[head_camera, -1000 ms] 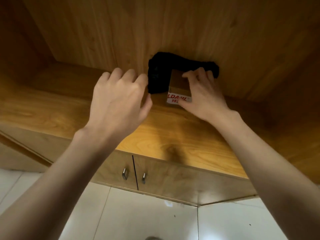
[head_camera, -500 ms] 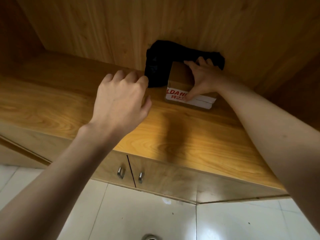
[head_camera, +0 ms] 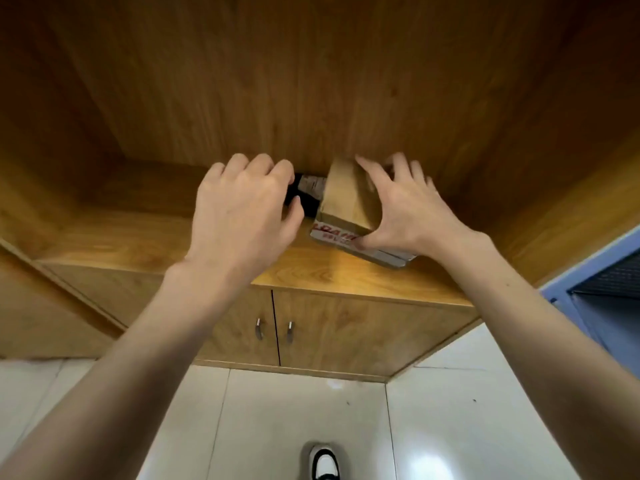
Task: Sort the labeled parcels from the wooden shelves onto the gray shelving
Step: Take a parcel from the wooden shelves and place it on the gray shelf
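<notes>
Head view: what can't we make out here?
- Black parcel: mostly hidden behind the left hand; whether the fingers grip it cannot be told.
- Label on it: too small and blurred to read.
- Red print on the cardboard box: partly covered by the right hand's thumb, blurred.
- Gray shelving: cut off by the right edge.
- Shoe: cut off by the bottom edge.

- The cardboard box [head_camera: 349, 202] has come away from the back wall toward the front edge of the wooden shelf [head_camera: 173, 244], and it now sits turned at a slant.
- The right hand [head_camera: 412, 216] has slid from the box's top to its right side.
- The left hand [head_camera: 242, 216] has reached the black parcel [head_camera: 304, 199] and now covers most of it.
</notes>
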A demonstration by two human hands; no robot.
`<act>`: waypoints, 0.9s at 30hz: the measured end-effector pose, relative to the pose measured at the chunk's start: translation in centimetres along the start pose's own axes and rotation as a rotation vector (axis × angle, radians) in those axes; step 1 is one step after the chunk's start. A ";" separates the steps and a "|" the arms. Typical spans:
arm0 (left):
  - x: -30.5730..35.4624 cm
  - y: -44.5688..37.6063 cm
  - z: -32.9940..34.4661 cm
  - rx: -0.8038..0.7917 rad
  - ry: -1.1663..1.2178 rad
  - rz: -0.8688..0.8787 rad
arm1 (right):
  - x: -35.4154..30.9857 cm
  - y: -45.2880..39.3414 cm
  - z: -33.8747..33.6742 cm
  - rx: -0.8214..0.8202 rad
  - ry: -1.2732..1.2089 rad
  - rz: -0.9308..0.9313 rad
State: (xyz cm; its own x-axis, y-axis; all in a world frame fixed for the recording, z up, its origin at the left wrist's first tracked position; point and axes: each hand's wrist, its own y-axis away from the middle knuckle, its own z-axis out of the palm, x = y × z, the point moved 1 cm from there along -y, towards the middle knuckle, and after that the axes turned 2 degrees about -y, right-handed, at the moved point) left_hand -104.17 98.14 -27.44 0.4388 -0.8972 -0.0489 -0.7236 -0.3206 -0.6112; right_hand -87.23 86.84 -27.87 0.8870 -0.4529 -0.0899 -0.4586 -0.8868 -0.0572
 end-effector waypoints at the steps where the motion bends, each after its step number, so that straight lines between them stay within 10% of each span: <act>1: 0.2 0.2 -2.0 -0.002 0.014 -0.003 | -0.7 1.8 -1.3 0.020 -0.005 -0.006; 12: 3.8 -2.4 -18.1 -0.300 0.678 -0.334 | -5.8 15.1 -12.8 0.341 0.072 -0.085; 19: 7.0 -5.4 -22.0 -0.877 1.035 -0.289 | -3.7 20.7 -18.3 0.551 0.254 -0.194; 27: 14.0 -7.2 -24.8 -0.828 1.160 -0.130 | -0.2 26.3 -21.8 0.601 0.318 -0.180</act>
State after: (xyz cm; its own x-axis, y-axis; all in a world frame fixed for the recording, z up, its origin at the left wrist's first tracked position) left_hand -105.97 80.33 -4.11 0.1414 -0.4553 0.8790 -0.9866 -0.1381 0.0872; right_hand -98.33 61.58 -7.67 0.8827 -0.3896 0.2627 -0.1717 -0.7877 -0.5916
